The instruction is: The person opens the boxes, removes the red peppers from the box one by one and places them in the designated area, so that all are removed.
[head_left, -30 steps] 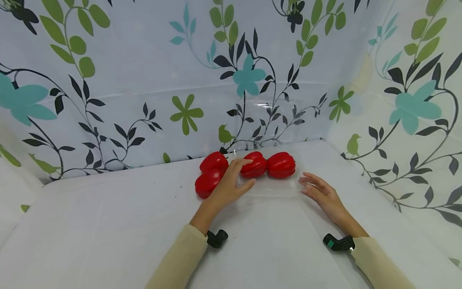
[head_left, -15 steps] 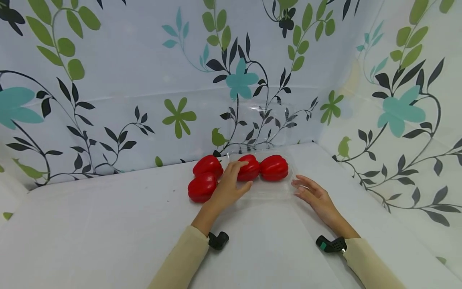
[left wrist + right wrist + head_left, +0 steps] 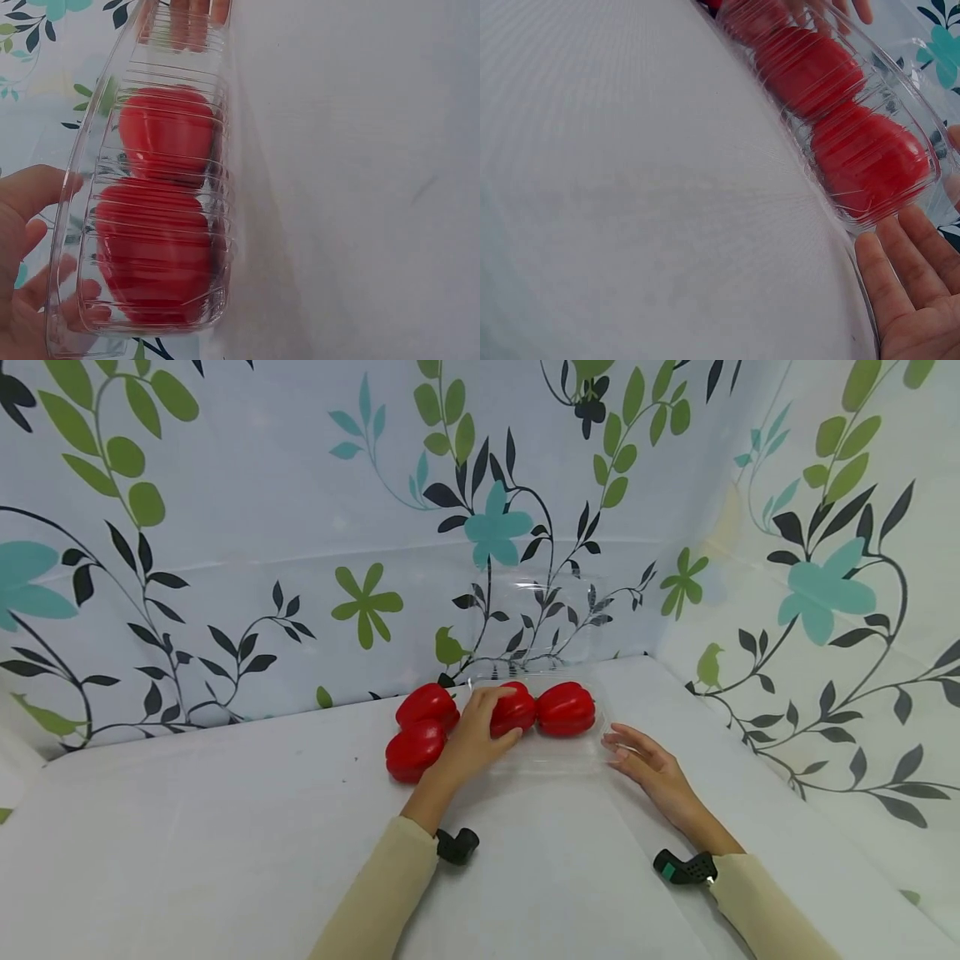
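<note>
A clear plastic clamshell container (image 3: 555, 766) stands toward the back of the table, holding two red bell peppers side by side, the left pepper (image 3: 513, 708) and the right pepper (image 3: 566, 709). My left hand (image 3: 472, 735) reaches over the container's left end, fingers loosely bent near the left pepper; in the left wrist view its thumb (image 3: 41, 187) lies at the rim. Whether the fingers touch the pepper is unclear. Beside the right end is my right hand (image 3: 648, 768); in the right wrist view its fingertips (image 3: 866, 244) reach the container's end wall, fingers nearly straight.
Left of the container, two more red bell peppers lie on the white table, a rear pepper (image 3: 427, 706) and a front pepper (image 3: 415, 750). The container's clear lid (image 3: 540, 585) stands raised at the back. Behind it hangs a leaf-patterned cloth (image 3: 247, 527).
The whole scene shifts slightly left as the head view turns. Both hands keep nearly the same place at the container, and the peppers stay put.
</note>
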A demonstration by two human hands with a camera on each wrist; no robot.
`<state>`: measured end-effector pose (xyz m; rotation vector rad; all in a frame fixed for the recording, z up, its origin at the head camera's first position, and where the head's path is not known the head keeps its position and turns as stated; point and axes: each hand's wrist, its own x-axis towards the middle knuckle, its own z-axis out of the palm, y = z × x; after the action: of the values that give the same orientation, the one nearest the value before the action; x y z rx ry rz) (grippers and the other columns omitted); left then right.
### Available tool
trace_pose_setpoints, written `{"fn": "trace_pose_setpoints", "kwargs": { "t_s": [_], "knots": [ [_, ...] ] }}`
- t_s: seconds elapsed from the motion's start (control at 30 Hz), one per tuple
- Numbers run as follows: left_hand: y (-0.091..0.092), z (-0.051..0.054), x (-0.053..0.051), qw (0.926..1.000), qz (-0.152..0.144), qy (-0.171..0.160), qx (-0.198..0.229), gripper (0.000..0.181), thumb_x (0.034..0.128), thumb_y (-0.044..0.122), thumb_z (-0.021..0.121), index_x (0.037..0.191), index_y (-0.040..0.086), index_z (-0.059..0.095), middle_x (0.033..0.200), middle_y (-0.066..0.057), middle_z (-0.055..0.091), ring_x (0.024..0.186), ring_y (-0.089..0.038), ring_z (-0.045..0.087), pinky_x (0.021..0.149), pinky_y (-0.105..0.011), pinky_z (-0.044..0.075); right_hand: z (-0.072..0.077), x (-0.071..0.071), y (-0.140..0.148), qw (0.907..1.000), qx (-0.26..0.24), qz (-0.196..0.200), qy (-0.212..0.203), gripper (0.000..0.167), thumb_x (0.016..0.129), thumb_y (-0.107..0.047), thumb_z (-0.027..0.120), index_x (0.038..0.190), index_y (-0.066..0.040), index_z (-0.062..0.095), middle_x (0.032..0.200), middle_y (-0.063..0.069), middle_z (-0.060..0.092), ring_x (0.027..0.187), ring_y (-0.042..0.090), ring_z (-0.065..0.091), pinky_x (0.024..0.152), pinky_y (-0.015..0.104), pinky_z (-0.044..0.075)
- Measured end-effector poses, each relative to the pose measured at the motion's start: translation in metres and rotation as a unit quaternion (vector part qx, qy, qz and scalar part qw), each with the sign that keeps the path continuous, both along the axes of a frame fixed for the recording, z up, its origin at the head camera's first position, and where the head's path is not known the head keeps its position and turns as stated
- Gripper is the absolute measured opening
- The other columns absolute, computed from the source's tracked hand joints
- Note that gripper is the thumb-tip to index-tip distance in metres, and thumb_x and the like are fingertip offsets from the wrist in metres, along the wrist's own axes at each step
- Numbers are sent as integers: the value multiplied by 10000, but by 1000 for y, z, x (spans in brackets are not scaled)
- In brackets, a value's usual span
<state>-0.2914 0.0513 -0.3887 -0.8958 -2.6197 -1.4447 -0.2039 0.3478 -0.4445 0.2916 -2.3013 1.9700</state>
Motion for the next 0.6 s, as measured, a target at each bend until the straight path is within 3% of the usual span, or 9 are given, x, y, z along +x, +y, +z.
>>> {"fn": "trace_pose_setpoints", "kwargs": {
  "t_s": [0.17,0.33,0.6],
  "knots": [
    [6,4,-5,9991,105,120,-382,619,874,163,731,1413,160,428,1411,-72,416,1308,-242,403,933,-427,527,-1,1,1,10000,50,-13,-16,492,1028,-159,495,1488,-55,355,1425,198,467,1237,72,528,937,239,505],
    [12,7,-8,9970,161,249,-718,681,843,181,764,1430,182,419,1420,-88,424,1305,-265,408,911,-452,537,-1,-1,2,10000,36,-18,69,491,1024,-154,507,1483,-57,364,1426,232,454,1238,74,529,936,246,506],
    [16,6,-14,9951,344,41,-925,729,834,194,775,1457,211,398,1468,-74,373,1347,-265,360,928,-464,527,0,0,1,10000,-33,-35,23,493,1021,-143,508,1482,-49,362,1427,230,454,1226,67,534,943,252,505]
  ]
}}
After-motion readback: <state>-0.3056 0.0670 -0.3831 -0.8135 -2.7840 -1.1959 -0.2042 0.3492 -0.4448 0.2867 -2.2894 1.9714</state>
